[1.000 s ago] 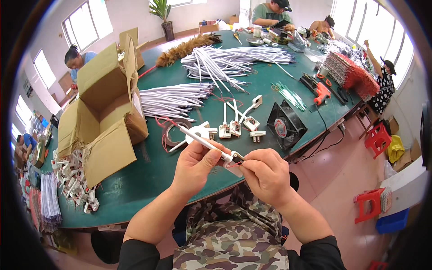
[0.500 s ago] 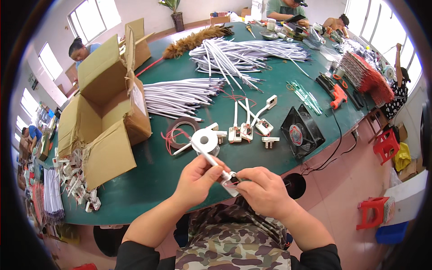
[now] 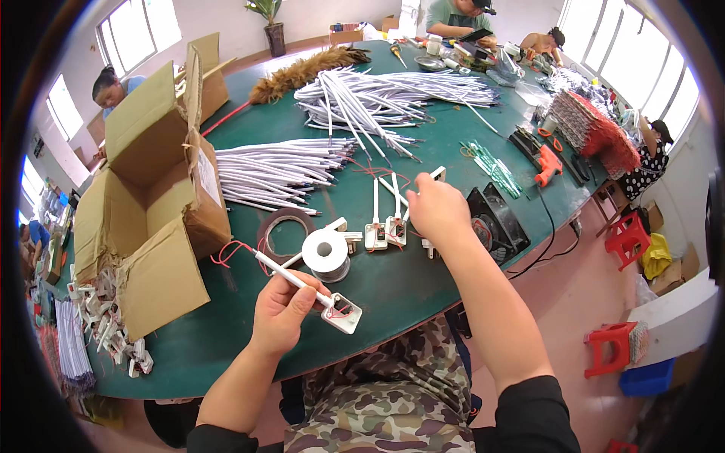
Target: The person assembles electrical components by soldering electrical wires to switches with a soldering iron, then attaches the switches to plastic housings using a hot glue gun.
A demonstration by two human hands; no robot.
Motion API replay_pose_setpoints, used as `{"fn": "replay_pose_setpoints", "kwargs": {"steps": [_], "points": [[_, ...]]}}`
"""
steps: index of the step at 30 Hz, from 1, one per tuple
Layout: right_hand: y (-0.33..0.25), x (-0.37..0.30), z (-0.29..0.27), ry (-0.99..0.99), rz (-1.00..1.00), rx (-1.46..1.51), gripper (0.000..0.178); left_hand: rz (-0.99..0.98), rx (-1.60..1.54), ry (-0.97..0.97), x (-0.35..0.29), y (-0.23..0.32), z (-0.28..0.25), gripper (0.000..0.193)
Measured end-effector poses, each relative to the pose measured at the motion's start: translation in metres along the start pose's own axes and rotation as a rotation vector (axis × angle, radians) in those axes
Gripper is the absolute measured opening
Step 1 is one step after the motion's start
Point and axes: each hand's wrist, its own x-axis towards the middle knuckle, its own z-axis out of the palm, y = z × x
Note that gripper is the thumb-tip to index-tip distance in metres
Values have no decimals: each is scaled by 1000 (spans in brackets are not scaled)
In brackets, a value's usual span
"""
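My left hand point(image 3: 281, 308) grips a white tube point(image 3: 291, 276) with thin red wires trailing from its far end. At the near end of the tube is an open white plug housing point(image 3: 343, 314), with red wire and a small dark part inside. My right hand point(image 3: 440, 214) reaches over a white tube-and-plug piece point(image 3: 437, 174), whose end shows past the knuckles. Its fingertips are hidden, so I cannot see whether they hold it. Left of that hand lie two similar open plug housings point(image 3: 375, 236) with tubes. A solder spool point(image 3: 326, 253) stands between my hands, beside a brown tape roll point(image 3: 285, 232).
An open cardboard box point(image 3: 155, 200) stands at left, with white plug parts point(image 3: 113, 325) heaped beside it. Bundles of white tubes point(image 3: 279, 170) lie behind. A black fan point(image 3: 497, 225), green strips point(image 3: 492, 167) and an orange glue gun point(image 3: 547, 164) are at right. Other people sit farther off.
My right hand has left the plug housing and moved forward over the pieces on the table. My left hand has moved left, still holding the tube. The view has shifted slightly.
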Motion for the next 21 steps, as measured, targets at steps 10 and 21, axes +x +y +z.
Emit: {"fn": "replay_pose_setpoints", "kwargs": {"steps": [10, 21], "points": [[4, 39, 26, -147, 310, -49, 32, 77, -37, 7, -7, 12, -2, 13], [-22, -18, -49, -283, 132, 1208, 48, 35, 19, -6, -7, 10, -6, 12]]}}
